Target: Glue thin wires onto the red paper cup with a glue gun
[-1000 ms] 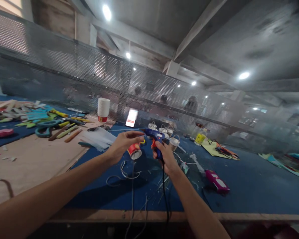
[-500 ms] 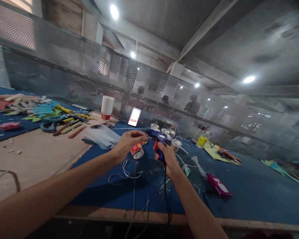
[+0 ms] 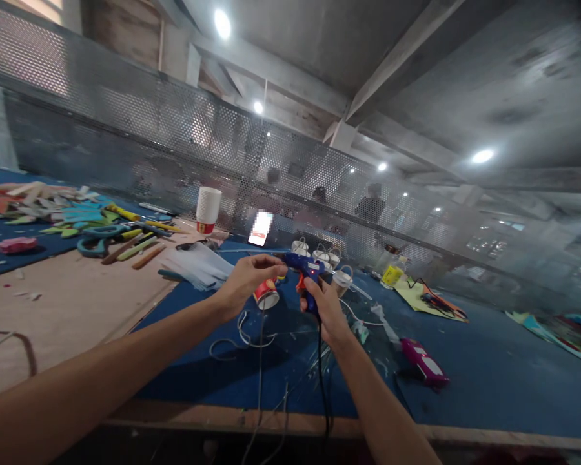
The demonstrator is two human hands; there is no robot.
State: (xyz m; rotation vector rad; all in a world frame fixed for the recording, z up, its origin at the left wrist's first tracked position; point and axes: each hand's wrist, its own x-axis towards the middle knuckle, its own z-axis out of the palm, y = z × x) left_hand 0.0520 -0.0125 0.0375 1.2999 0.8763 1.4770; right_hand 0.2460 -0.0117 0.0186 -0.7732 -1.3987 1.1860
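Since half a second ago almost nothing has shifted: both my hands sit a touch lower over the bench and the paper cup hangs in the same place beneath my left fingers.

Largest around me is the blue-covered table [image 3: 489, 361], with a bare wooden board [image 3: 72, 303] laid over its left part and a perforated metal screen [image 3: 126, 129] standing along its far edge. On the board lies a heap of coloured craft sticks and scissors [image 3: 97, 236], then a stack of white cups [image 3: 208, 208] and a sheet of clear plastic [image 3: 196, 265]. Further right, a cluster of small finished cups with handles [image 3: 322, 257] stands just behind my hands, and a pink utility knife [image 3: 423, 361] lies well to the right.

My right hand [image 3: 325, 310] is closed firmly around the grip of the blue glue gun [image 3: 304, 270], whose black cord [image 3: 322, 381] drops toward me. Its nozzle points left at my left hand [image 3: 244, 281], where thumb and fingertips are pinched together on something too small to make out. The red-banded paper cup [image 3: 265, 294] is tilted on its side just under that pinch, above the table; whether it hangs from my fingers I cannot tell.
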